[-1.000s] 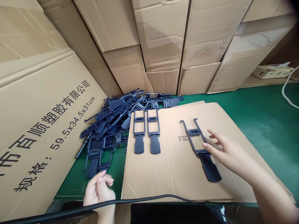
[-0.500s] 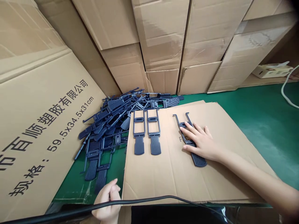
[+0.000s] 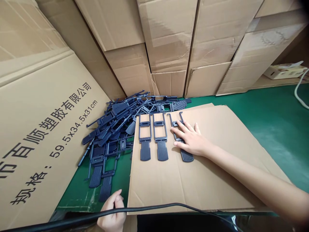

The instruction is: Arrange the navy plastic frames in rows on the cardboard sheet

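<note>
Flat on a cardboard sheet (image 3: 154, 187), my right hand (image 3: 194, 141) rests with fingers spread over a dark blue plastic bracket (image 3: 187, 157), which has a ribbed paddle end and two hooked arms. The hand covers the bracket's middle; the hooks and paddle stick out. To its left, a second bracket (image 3: 162, 151) and a third bracket (image 3: 145, 151) lie side by side, paddles toward me. My left hand (image 3: 112, 214) is near the table's front edge, fingers curled closed, nothing visible in them, below the loose pile. A black cable (image 3: 145, 208) passes in front of it.
A tangled pile of similar brackets (image 3: 113, 125) covers the green table (image 3: 260, 119) left of the sheet. A large printed carton (image 3: 48, 135) stands at the left, and stacked cartons (image 3: 166, 38) wall the back. A tissue box (image 3: 285, 71) and white cable (image 3: 299, 93) are at the far right.
My right hand has slid left and slightly away from me, bringing the bracket under it closer to the other two and more upright in line with them. My left hand has hardly moved.
</note>
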`<state>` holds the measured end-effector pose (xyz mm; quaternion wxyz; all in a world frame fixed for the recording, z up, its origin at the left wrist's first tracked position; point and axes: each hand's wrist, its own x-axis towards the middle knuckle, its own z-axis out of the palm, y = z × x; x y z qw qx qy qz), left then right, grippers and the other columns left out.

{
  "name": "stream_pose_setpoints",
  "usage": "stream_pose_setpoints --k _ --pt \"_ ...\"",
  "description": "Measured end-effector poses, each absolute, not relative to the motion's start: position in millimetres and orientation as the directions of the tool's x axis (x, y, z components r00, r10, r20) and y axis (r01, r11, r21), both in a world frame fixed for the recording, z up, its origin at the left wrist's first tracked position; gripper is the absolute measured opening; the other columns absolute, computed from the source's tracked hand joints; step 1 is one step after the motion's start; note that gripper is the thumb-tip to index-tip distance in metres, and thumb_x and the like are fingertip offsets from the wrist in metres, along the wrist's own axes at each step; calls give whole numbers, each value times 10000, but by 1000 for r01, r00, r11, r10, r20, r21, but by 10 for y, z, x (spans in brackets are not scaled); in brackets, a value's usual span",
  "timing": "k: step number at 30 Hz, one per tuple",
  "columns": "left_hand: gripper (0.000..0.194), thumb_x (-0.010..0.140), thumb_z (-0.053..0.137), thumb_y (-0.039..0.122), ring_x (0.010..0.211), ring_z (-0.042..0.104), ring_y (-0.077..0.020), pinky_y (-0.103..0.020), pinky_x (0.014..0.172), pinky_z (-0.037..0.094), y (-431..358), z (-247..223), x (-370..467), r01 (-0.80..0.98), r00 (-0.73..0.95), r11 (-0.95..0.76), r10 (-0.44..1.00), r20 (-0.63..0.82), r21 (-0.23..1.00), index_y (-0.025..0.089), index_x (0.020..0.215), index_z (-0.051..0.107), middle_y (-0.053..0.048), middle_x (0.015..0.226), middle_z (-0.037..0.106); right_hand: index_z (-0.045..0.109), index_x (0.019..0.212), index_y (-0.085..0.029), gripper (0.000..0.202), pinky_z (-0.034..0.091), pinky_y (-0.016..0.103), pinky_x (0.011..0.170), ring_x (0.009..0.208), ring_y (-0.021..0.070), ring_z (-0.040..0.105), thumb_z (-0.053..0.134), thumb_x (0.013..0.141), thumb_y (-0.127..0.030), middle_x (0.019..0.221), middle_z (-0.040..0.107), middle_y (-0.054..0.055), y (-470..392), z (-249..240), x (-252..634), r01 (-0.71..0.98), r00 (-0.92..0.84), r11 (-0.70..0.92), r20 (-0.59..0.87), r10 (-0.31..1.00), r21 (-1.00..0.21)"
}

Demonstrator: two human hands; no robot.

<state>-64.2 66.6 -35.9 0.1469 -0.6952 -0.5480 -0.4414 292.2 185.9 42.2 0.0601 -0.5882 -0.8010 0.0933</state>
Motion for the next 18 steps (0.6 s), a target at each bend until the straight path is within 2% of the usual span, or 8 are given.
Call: stream_pose_setpoints --k 4,10,18 --pt "176 787 529 74 487 575 -117 -214 526 467 661 -361 -653 894 13 -350 646 764 280 152 864 667 -33 624 652 290 1422 -302 655 131 713 971 1350 381 111 199 885 -665 1502 132 105 1873 447 2856 926 -302 289 -17 953 -244" --pt "166 789 525 99 487 582 -124 -220 532 475 665 -359 -647 886 -2 -350 653 757 305 156 838 673 -34 618 653 161 1464 -252 736 129 694 999 1351 374 119 223 870 -682 1505 115 86 1872 430 2792 934 -271 263 -1 963 -244" --pt "200 765 534 46 512 594 -127 -224 557 473 677 -385 -650 878 21 -379 641 767 293 152 867 670 -34 642 658 215 1454 -197 786 115 677 1012 1355 363 111 156 859 -706 1505 97 88 1882 428 2764 939 -266 253 -24 964 -234"
